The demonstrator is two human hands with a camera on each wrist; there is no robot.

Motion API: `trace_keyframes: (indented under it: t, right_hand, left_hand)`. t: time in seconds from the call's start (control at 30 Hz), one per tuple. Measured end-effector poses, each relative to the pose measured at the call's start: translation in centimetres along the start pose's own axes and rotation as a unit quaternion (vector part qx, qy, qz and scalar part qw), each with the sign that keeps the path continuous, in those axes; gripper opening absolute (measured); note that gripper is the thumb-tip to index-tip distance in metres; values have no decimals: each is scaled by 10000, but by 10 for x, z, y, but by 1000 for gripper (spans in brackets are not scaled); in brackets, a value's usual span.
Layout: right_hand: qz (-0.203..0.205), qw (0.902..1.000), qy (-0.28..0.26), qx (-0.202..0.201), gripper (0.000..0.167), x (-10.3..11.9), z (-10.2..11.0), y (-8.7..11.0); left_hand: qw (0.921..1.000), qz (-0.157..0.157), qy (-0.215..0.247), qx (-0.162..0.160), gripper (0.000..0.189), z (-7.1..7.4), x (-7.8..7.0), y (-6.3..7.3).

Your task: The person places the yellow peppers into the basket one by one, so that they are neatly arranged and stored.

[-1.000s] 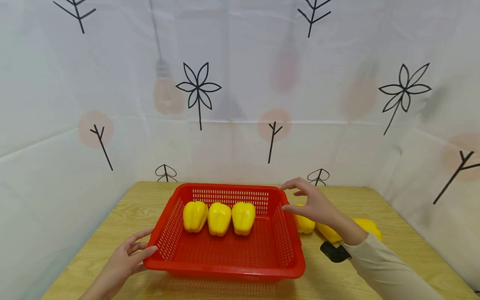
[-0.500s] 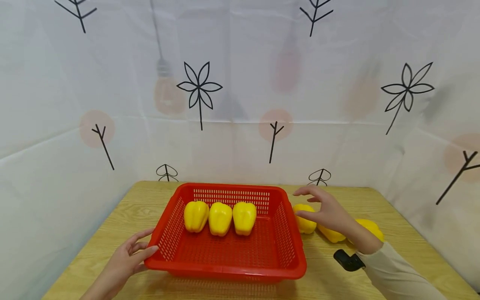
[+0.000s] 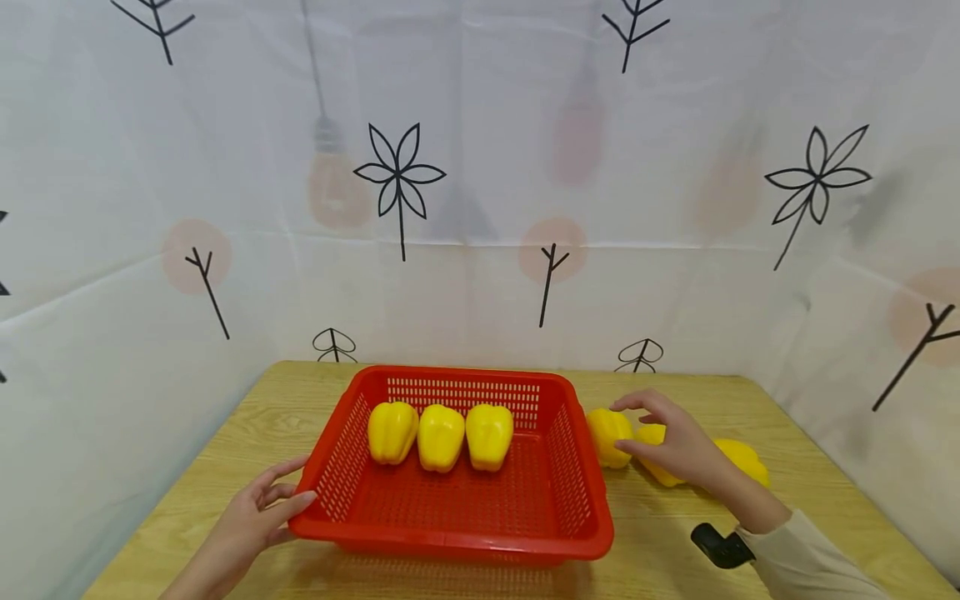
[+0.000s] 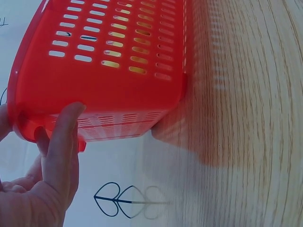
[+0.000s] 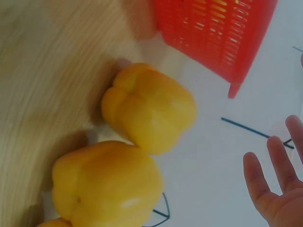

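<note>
Right hand (image 3: 675, 443) nearer; fingers, thumb apart | yellow pepper (image 3: 604, 437) lies just left of them | left hand (image 3: 243, 518) grips red basket (image 3: 450, 538), near-left corner

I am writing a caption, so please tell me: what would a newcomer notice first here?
First, the bright red basket on the wood-grained table, with three yellow peppers in a row inside. Then more yellow peppers to its right, near the right hand.
</note>
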State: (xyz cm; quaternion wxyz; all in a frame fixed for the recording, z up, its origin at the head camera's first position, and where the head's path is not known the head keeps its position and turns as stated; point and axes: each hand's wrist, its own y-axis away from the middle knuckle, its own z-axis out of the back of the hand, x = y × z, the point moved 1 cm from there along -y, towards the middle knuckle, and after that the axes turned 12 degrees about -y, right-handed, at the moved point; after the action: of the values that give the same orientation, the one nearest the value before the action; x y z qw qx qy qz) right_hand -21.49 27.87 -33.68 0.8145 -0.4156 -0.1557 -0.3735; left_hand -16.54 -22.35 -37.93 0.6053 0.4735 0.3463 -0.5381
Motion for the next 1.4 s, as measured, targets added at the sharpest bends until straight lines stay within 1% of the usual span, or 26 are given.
trace_keyframes:
  t: [0.2, 0.53, 0.63, 0.77, 0.87, 0.97, 1.1, 1.4]
  right_hand:
    - [-151, 9999, 16, -59, 41, -7, 4, 11]
    - [-261, 9993, 263, -110, 42, -19, 7, 27]
    - [-310, 9987, 380, -149, 41, -23, 9, 30]
    - [-257, 9983, 455, -267, 40, -29, 13, 36]
    - [-112, 9980, 527, -332, 41, -32, 16, 39]
    - [-36, 9974, 634, -355, 42, -34, 19, 43]
    - [-74, 9972, 643, -364, 44, -37, 23, 47]
    - [-40, 9978, 589, -316, 47, -51, 30, 52]
  left_hand:
    - [9999, -102, 75, 100, 70, 0, 0, 1]
    - [9999, 14, -38, -133, 69, 1, -1, 1]
    - [9999, -15, -26, -102, 69, 2, -1, 1]
    - [9999, -99, 20, 2, 70, 2, -1, 2]
    - [9999, -142, 7, 0, 70, 1, -2, 1]
    - [9999, -87, -12, -74, 69, 0, -2, 1]
    - [9999, -14, -44, -165, 68, -2, -2, 0]
    - [9998, 16, -1, -176, 67, -2, -1, 1]
